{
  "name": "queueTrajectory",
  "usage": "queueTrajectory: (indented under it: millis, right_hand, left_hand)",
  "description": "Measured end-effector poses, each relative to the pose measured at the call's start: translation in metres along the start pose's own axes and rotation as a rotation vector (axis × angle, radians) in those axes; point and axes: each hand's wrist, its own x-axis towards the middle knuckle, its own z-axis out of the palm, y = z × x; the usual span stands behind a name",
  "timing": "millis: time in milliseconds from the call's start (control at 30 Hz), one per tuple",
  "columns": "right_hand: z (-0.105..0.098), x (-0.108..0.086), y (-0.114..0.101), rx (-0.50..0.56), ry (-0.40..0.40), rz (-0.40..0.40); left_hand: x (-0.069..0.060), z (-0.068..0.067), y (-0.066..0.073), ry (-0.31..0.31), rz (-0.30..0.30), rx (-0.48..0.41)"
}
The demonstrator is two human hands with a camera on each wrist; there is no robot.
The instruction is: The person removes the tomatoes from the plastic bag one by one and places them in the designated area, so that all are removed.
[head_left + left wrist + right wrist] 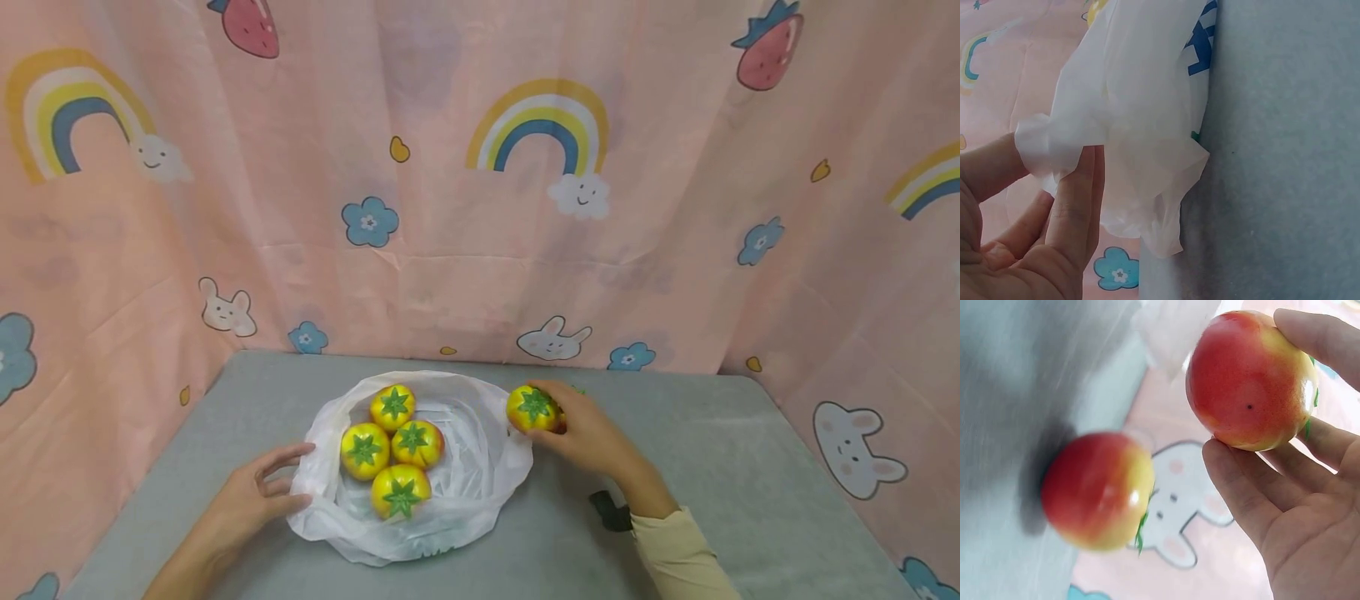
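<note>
Plastic bag [468, 518] near far edge of table [735, 467]: contains four tomatoes [408, 448]. Left hand [251, 493]: fingers apart, touching bag. Right hand [592, 432]: grips another tomato [531, 408].

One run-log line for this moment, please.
right hand: holds tomato; left hand: touches plastic bag; in bag: four tomatoes; table: another tomato

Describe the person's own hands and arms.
The left hand and right hand are bare, without gloves. The right arm has a plain cream sleeve; the left arm shows none. A small black object, too unclear to identify, shows near the sleeve's end.
</note>
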Motion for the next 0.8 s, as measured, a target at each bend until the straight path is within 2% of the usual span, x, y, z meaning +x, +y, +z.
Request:
queueTrajectory:
  millis: [233, 367, 533, 800]
  right_hand:
    - [-0.016, -0.006, 0.023, 0.002, 0.029, 0.028]
    - [-0.025, -0.006, 0.033, -0.019, 0.052, 0.023]
    - [-0.033, -0.008, 0.043, -0.024, 0.053, 0.055]
    - [-0.048, -0.014, 0.060, -0.023, 0.066, 0.103]
  left_hand:
    - [0.002, 0.002, -0.003, 0.010, -0.023, -0.017]
    - [0.005, 0.003, -0.003, 0.023, -0.053, 0.003]
    - [0.008, 0.005, -0.001, 0.039, -0.078, 0.037]
    - [0.011, 0.006, 0.000, 0.043, -0.082, 0.040]
